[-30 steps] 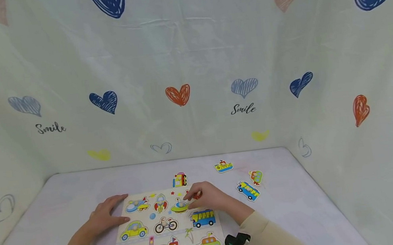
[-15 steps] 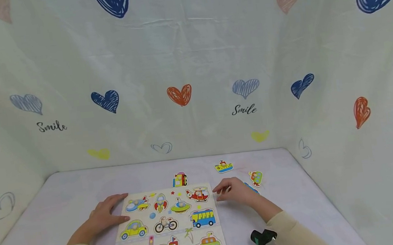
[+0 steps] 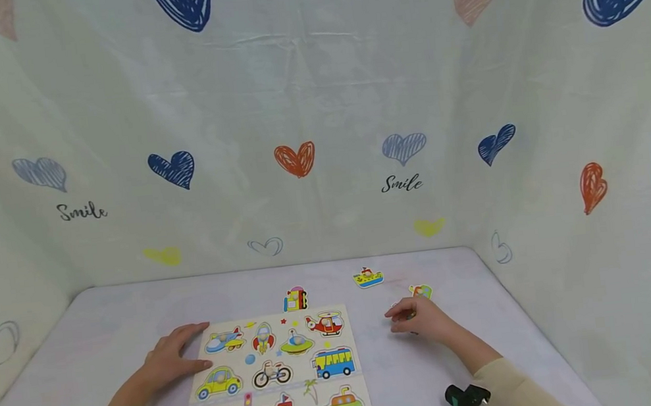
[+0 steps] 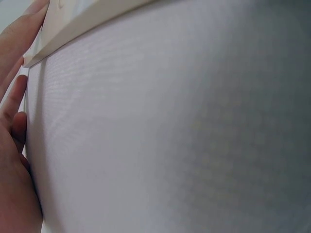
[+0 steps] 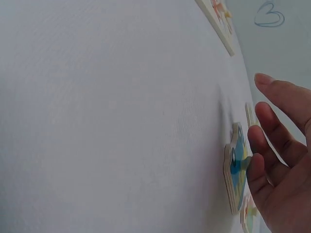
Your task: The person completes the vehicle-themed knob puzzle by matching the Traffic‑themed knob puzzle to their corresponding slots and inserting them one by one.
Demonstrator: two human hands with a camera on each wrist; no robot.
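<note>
My left hand [image 3: 172,358] rests on the left edge of a wooden peg puzzle board [image 3: 282,389], its thumb on top. In the left wrist view the thumb lies over the board's pale edge [image 4: 82,24]. My right hand [image 3: 424,318] is over the table to the right of the board. In the right wrist view its thumb and fingers are apart, with a blue bus piece [image 5: 238,170] and its knob close by the little finger; whether they touch I cannot tell. In the head view that hand hides most of the bus piece. A red helicopter [image 3: 325,324] shows at the board's top right.
Behind the board lies a train piece [image 3: 295,299]. A yellow-and-blue ship piece [image 3: 368,277] is farther back to the right. A green submarine piece [image 3: 421,291] lies just beyond my right hand. A cloth with hearts [image 3: 295,160] hangs behind the table.
My right hand has left the helicopter at the board's top right and moved right to the bus piece, now covering most of it. The left hand has stayed on the board.
</note>
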